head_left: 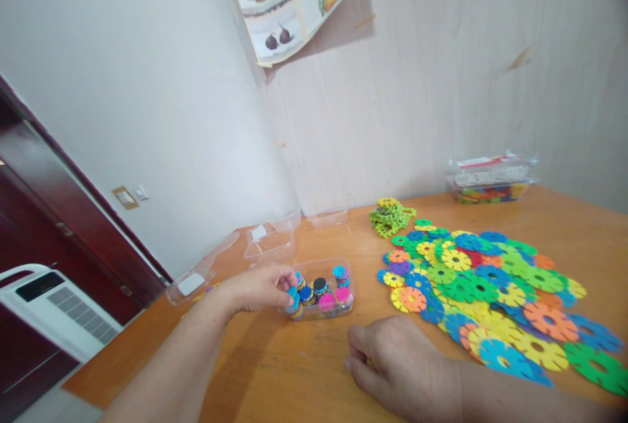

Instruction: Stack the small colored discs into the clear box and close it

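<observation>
A clear plastic tray (352,310) on the table holds several short stacks of small notched discs, with pink discs (327,303), a black disc (320,284) and blue discs (340,272) on top. At its left end, my left hand (262,287) pinches thumb and fingers at a blue disc (293,296) on a stack. My right hand (392,359) rests curled on the table, in front of the tray and to its right. Its fingers are closed and hide whatever is in them. Beside it spreads a wide heap of large flower-shaped plastic discs (483,286) in many colours.
Green linked pieces (391,219) sit behind the heap. A lidded clear box (493,178) of coloured pieces stands at the back right. Clear empty packaging (269,240) and a clear lid (196,279) lie at the left back. A wall (422,102) borders the table.
</observation>
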`<state>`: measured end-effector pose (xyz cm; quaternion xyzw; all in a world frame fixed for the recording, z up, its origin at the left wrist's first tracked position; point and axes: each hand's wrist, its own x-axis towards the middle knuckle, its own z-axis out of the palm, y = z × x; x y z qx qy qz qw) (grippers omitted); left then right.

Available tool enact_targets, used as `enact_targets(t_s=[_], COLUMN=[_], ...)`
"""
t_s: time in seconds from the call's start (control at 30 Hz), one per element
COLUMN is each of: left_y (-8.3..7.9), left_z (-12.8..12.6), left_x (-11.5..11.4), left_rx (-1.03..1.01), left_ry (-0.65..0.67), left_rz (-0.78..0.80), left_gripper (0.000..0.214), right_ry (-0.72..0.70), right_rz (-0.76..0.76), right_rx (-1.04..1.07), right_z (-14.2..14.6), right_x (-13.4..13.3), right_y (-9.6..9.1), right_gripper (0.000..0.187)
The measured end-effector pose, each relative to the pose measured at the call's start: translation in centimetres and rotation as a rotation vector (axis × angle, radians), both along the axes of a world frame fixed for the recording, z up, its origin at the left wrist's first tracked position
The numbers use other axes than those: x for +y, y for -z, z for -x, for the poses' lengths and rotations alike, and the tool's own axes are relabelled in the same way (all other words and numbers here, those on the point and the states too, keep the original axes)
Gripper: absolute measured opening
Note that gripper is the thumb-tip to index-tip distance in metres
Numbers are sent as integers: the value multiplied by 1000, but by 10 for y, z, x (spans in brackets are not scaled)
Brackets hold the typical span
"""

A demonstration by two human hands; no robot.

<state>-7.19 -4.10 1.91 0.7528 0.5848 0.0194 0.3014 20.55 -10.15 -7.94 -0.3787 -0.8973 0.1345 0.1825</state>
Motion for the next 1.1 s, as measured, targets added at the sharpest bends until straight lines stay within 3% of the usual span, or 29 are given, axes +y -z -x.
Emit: enact_targets(t_s=[0.27,0.47,0.63,1.1], left_y=[6,13,8,-3], left_z=[-9,-15,-15,-25], left_x=[5,5,0,-11], left_rx=[20,49,96,215], left_ry=[-39,-19,-57,2], left_rz=[-157,-170,-205,-248], left_gripper=[31,29,23,25], right_ry=[1,0,-2,-3], right_rz=[3,-16,-10,-11], right_rx=[-2,12,17,22], right_z=[0,0,0,0], right_x=[-1,-1,0,-1], right_y=[-3,0,-2,-1], right_gripper=[26,26,26,26])
